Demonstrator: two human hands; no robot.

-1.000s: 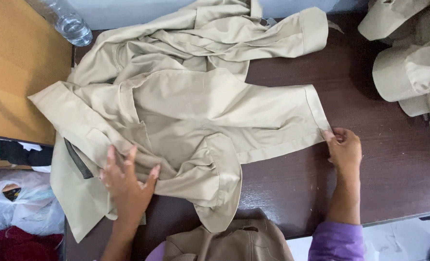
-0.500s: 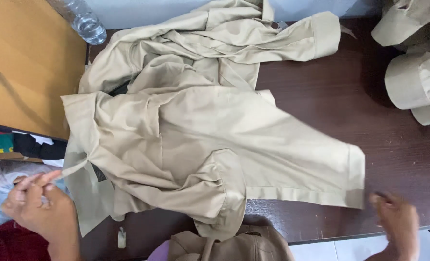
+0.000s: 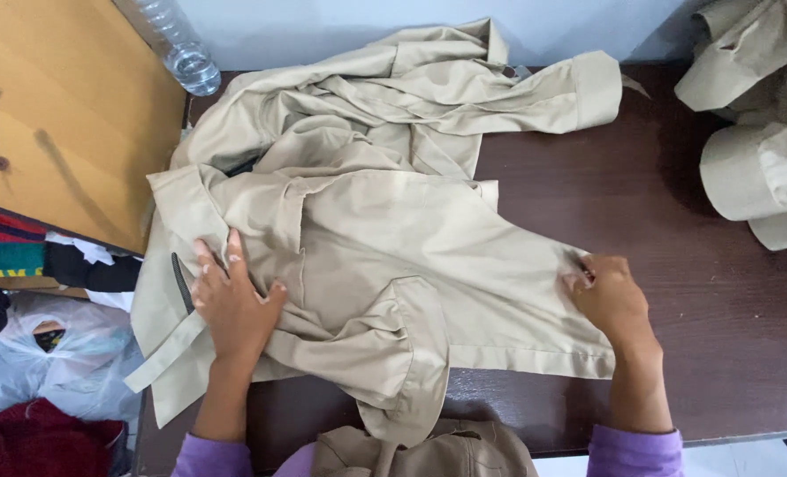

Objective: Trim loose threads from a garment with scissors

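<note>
A beige shirt (image 3: 384, 238) lies spread and rumpled across a dark brown table (image 3: 729, 291). My left hand (image 3: 231, 299) presses flat on the shirt's left side, fingers apart, beside a dark strip at the collar. My right hand (image 3: 607, 291) rests on the shirt's right edge, fingers curled and pinching the cloth there. Both wrists show purple sleeves. One cuffed sleeve (image 3: 579, 88) of the shirt stretches toward the back right. A folded part of the cloth hangs over the table's near edge.
More beige garments (image 3: 760, 132) are heaped at the back right. A clear plastic bottle (image 3: 179, 49) lies at the back left by a light wooden board (image 3: 57, 115). Coloured clothes and a plastic bag (image 3: 49, 353) sit low on the left. Another beige piece (image 3: 429, 450) lies at my lap.
Both hands have come back up onto the shirt from the near edge: the left now presses its left side, the right grips its right edge. The right flap lies folded further in.
</note>
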